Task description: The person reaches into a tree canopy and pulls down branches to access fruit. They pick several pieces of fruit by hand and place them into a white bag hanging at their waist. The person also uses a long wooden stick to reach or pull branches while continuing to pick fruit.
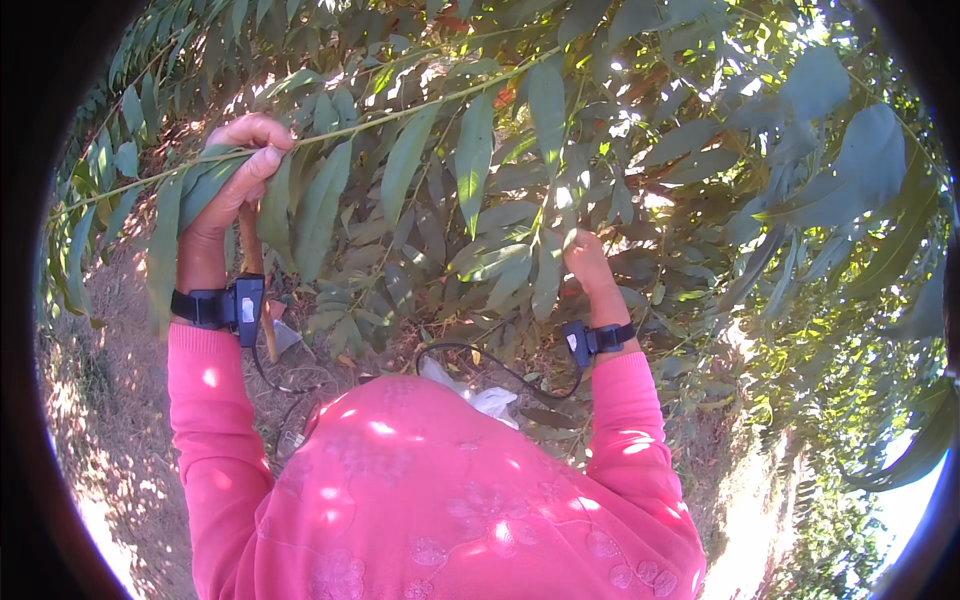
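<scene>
My left hand pinches a thin green branch between thumb and fingers, at the upper left. Long, narrow leaves hang along this branch, some across my left wrist. Directly below that hand runs a brown piece of wood; whether the hand also touches it is hidden. My right hand reaches into the foliage right of the middle, beside a leafy shoot. Leaves cover its fingertips, so its grip does not show. Each wrist carries a dark strapped device, the left one and the right one.
Black cables run from both wrist devices towards my body. White plastic shows beyond my pink top, and a greyish scrap lies near the brown wood. Dense foliage fills the top and right. Dry, sun-dappled ground spreads at left.
</scene>
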A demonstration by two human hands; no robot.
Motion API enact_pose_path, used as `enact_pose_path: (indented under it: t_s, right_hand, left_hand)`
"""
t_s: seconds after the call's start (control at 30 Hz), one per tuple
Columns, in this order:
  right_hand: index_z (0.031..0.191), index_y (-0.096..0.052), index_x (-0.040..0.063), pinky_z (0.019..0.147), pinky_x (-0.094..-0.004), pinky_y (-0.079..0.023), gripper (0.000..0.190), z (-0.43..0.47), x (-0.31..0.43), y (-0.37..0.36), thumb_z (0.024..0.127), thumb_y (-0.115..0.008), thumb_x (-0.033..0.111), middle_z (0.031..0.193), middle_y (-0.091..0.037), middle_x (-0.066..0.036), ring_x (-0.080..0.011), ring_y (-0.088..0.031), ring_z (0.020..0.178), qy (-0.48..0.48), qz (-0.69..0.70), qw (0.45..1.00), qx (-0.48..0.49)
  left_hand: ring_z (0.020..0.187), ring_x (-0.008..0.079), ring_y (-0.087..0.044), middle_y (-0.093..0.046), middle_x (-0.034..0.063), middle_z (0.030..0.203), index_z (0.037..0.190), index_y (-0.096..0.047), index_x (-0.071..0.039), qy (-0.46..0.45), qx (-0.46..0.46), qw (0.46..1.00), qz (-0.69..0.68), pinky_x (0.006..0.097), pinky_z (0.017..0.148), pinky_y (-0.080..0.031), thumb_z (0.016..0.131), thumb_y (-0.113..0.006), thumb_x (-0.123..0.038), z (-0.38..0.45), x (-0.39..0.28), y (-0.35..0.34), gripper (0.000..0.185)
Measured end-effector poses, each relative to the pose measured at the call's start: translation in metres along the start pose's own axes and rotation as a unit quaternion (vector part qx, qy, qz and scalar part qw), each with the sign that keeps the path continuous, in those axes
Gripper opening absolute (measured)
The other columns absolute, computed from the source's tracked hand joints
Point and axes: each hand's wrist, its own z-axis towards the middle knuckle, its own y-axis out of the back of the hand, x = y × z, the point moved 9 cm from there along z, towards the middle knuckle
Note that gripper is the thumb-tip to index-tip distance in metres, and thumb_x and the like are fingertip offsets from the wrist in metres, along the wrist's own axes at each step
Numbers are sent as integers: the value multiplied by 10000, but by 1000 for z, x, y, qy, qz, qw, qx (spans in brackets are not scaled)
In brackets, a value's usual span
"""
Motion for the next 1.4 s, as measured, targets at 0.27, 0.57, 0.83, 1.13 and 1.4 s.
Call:
enact_pose_path:
  t_s: [0.27, 0.57, 0.83, 1.13, 1.4]
  right_hand:
    - [1100, -612, 18, 809, -280, -469, 231, 27, 11, 77, 878, -571, 69, 1020, -661, -69, -152, -619, 948, 44, 99, 961, -253]
    - [1125, -599, 13, 768, -253, -438, 321, 65, 51, 51, 880, -654, 212, 1007, -612, -8, -88, -539, 878, 127, 258, 944, -159]
    - [950, -616, -1, 566, -238, -365, 270, 69, 33, 28, 874, -671, 252, 737, -526, 42, -54, -428, 643, 69, 227, 964, -124]
    - [911, -619, 52, 495, -254, -289, 201, 10, 62, 25, 887, -639, 250, 634, -447, 67, -40, -348, 562, -45, 336, 935, -104]
    - [877, -602, 55, 467, -237, -293, 183, 7, 18, 8, 884, -632, 235, 653, -475, 62, -38, -380, 533, -54, 355, 923, -138]
  left_hand:
    - [539, 10, -366, -527, -54, 767, 939, -622, -73, -9, 1, 1000, 5, 171, 460, -254, 827, -692, -250, 0, -2, -1, 221]
    - [577, 7, -390, -554, -68, 802, 961, -621, -90, 3, -35, 997, -66, 177, 471, -261, 818, -707, -219, 0, -1, -4, 211]
    - [575, 14, -395, -536, -61, 765, 950, -615, -78, 18, -2, 998, -56, 178, 475, -269, 816, -704, -236, 1, -4, -8, 225]
    - [561, 13, -379, -513, -56, 749, 926, -618, -78, -7, -21, 999, -36, 175, 465, -251, 804, -716, -264, 4, -3, -4, 243]
    - [534, 13, -370, -512, -54, 718, 906, -606, -65, -12, -2, 998, -55, 180, 452, -249, 804, -719, -248, 7, 0, -6, 238]
